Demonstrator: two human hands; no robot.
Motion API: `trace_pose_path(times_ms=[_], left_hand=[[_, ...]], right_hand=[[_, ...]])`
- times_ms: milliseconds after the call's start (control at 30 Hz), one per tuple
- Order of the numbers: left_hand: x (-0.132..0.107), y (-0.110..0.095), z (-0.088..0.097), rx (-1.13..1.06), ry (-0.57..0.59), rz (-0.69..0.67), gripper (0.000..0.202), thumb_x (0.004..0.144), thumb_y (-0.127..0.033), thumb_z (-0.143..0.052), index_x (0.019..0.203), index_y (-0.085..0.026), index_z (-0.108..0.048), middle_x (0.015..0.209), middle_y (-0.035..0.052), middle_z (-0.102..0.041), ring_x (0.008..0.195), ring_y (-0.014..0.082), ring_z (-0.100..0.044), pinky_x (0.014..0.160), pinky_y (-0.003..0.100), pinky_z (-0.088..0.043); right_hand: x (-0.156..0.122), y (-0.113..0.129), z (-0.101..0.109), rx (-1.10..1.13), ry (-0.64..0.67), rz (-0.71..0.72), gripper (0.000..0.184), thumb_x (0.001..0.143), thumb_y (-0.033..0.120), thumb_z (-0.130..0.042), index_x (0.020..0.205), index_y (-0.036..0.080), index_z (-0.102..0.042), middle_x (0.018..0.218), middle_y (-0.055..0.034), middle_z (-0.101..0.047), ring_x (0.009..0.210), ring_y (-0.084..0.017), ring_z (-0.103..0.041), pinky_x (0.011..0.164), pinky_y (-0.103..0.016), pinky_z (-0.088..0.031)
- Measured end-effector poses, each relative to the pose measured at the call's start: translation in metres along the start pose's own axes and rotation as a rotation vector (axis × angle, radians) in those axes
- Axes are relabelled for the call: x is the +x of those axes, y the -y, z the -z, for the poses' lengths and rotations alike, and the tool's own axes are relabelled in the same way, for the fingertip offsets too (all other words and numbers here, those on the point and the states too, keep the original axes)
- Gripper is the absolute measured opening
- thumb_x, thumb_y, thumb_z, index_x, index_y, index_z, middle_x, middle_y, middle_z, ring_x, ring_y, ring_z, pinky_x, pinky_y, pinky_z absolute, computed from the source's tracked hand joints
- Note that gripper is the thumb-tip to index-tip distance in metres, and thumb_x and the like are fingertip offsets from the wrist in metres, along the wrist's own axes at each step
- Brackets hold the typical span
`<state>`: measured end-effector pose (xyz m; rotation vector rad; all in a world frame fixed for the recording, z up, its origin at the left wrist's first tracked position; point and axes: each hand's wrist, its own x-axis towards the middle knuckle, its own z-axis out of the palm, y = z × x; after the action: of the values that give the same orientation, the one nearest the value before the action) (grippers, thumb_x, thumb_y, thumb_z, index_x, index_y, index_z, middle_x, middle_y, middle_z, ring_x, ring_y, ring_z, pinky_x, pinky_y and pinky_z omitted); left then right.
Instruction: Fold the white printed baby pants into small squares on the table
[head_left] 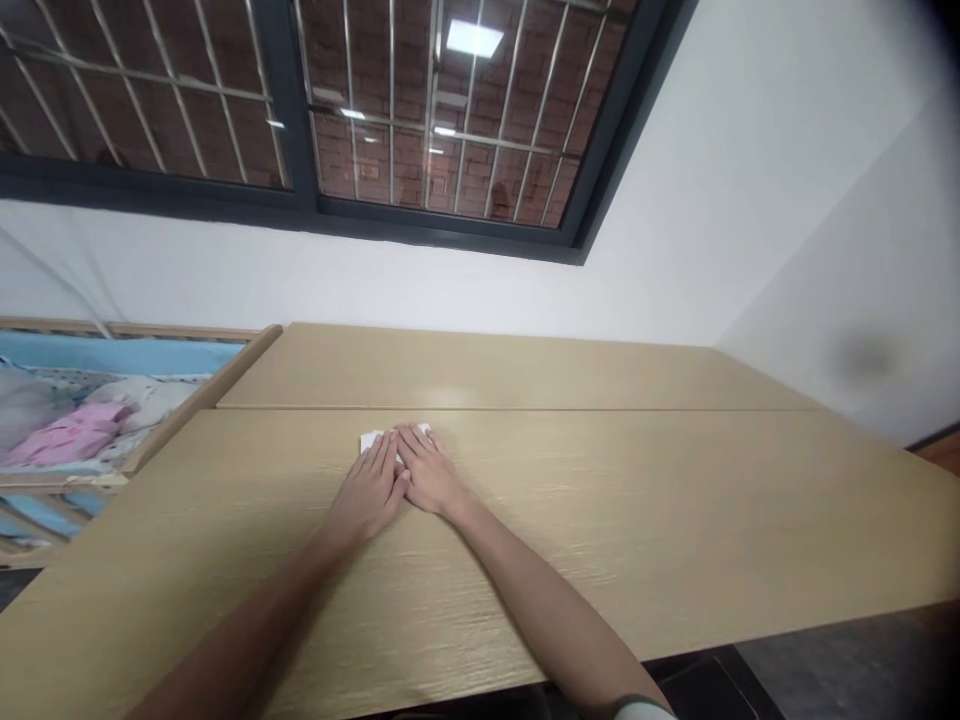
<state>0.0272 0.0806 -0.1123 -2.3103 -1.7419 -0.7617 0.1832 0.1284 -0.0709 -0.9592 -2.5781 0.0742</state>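
Observation:
A white tissue or thin cloth (pixel 368 440), its exact kind unclear, lies flat on the pale wooden tabletop (pixel 600 500). Most of it is hidden beneath my hands, and only its corners show. My left hand (pixel 373 490) rests palm down on its left part with the fingers stretched forward. My right hand (pixel 426 470) presses flat on its right part, fingers extended toward the wall. The two hands touch at the thumbs. Neither hand's fingers are wrapped around anything.
A wooden crib (pixel 202 400) with blue lining stands against the table's left side, holding a pink cloth (pixel 71 432) and pale bedding. A seam crosses the tabletop. Behind rise a white wall (pixel 450 285) and a dark-framed barred window (pixel 300 120). The front table edge is near me.

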Motion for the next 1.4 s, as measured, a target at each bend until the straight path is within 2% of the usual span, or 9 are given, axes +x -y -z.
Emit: trace_pose_path(times_ms=[200, 333, 533, 667, 900, 1033, 1133, 1267, 1400], left_hand=[[-0.004, 0.005, -0.002, 0.047, -0.04, 0.033, 0.073, 0.105, -0.053, -0.03, 0.157, -0.002, -0.033, 0.162, 0.0253, -0.035, 0.155, 0.0341, -0.027, 0.124, 0.054, -0.033], [-0.005, 0.004, -0.004, 0.09, -0.052, 0.094, 0.076, 0.104, -0.055, -0.029, 0.153, 0.002, -0.038, 0.16, 0.0284, -0.037, 0.154, 0.0379, -0.027, 0.121, 0.055, -0.034], [-0.004, 0.008, 0.001, 0.109, -0.002, 0.093, 0.076, 0.103, -0.055, -0.03, 0.151, 0.004, -0.04, 0.159, 0.0298, -0.038, 0.153, 0.0386, -0.031, 0.12, 0.053, -0.035], [0.0, 0.009, 0.008, 0.089, 0.024, 0.095, 0.074, 0.102, -0.055, -0.034, 0.151, 0.0, -0.041, 0.158, 0.0276, -0.04, 0.151, 0.0379, -0.035, 0.12, 0.053, -0.035], [0.004, 0.007, 0.015, 0.114, 0.067, 0.112, 0.072, 0.103, -0.054, -0.032, 0.152, -0.002, -0.041, 0.159, 0.0267, -0.04, 0.149, 0.0381, -0.038, 0.117, 0.055, -0.034], [0.006, 0.008, 0.016, 0.11, 0.074, 0.101, 0.074, 0.102, -0.056, -0.035, 0.15, 0.0, -0.041, 0.159, 0.028, -0.04, 0.148, 0.0379, -0.039, 0.115, 0.053, -0.037], [0.008, 0.007, 0.018, 0.107, 0.084, 0.118, 0.075, 0.099, -0.059, -0.042, 0.148, -0.001, -0.043, 0.156, 0.0291, -0.044, 0.146, 0.0386, -0.042, 0.114, 0.056, -0.036], [0.01, 0.008, 0.021, 0.1, 0.095, 0.127, 0.076, 0.095, -0.062, -0.049, 0.147, -0.006, -0.046, 0.154, 0.0284, -0.047, 0.144, 0.0385, -0.044, 0.115, 0.057, -0.034], [0.011, 0.01, 0.022, 0.078, 0.106, 0.13, 0.077, 0.094, -0.062, -0.053, 0.147, -0.007, -0.045, 0.154, 0.0281, -0.047, 0.144, 0.0376, -0.044, 0.116, 0.057, -0.034]], right_hand=[[-0.002, 0.0, 0.002, 0.026, 0.019, -0.059, 0.06, 0.108, 0.043, -0.033, 0.159, 0.012, -0.036, 0.166, -0.0121, -0.035, 0.158, -0.025, -0.019, 0.129, -0.046, -0.017], [-0.002, 0.001, 0.002, 0.03, 0.022, -0.098, 0.062, 0.108, 0.046, -0.033, 0.16, 0.012, -0.034, 0.166, -0.0134, -0.032, 0.158, -0.027, -0.018, 0.128, -0.048, -0.016], [-0.004, 0.001, 0.003, 0.051, 0.022, -0.119, 0.069, 0.103, 0.045, -0.044, 0.161, 0.009, -0.031, 0.166, -0.0179, -0.031, 0.158, -0.029, -0.019, 0.126, -0.053, -0.019], [-0.004, -0.001, 0.006, 0.05, 0.05, -0.112, 0.079, 0.094, 0.039, -0.053, 0.161, 0.007, -0.028, 0.167, -0.0202, -0.028, 0.157, -0.032, -0.019, 0.125, -0.054, -0.019], [0.0, -0.008, 0.006, 0.078, 0.09, -0.12, 0.085, 0.09, 0.037, -0.057, 0.161, 0.002, -0.025, 0.166, -0.0258, -0.026, 0.157, -0.034, -0.02, 0.124, -0.053, -0.023], [0.0, -0.012, 0.006, 0.019, 0.031, -0.099, 0.081, 0.093, 0.043, -0.061, 0.156, 0.001, -0.034, 0.163, -0.0282, -0.031, 0.153, -0.038, -0.028, 0.122, -0.053, -0.028], [0.001, -0.019, 0.01, -0.019, -0.004, -0.002, 0.065, 0.096, 0.046, -0.063, 0.148, 0.009, -0.049, 0.156, -0.0252, -0.044, 0.147, -0.035, -0.041, 0.12, -0.051, -0.034], [0.0, -0.026, 0.014, -0.032, -0.008, 0.113, 0.043, 0.1, 0.028, -0.059, 0.141, 0.015, -0.056, 0.145, -0.0195, -0.058, 0.143, -0.029, -0.048, 0.12, -0.047, -0.038], [-0.003, -0.026, 0.01, -0.016, -0.021, 0.113, 0.05, 0.094, 0.013, -0.06, 0.144, 0.012, -0.054, 0.145, -0.0181, -0.058, 0.146, -0.028, -0.044, 0.123, -0.045, -0.035]])
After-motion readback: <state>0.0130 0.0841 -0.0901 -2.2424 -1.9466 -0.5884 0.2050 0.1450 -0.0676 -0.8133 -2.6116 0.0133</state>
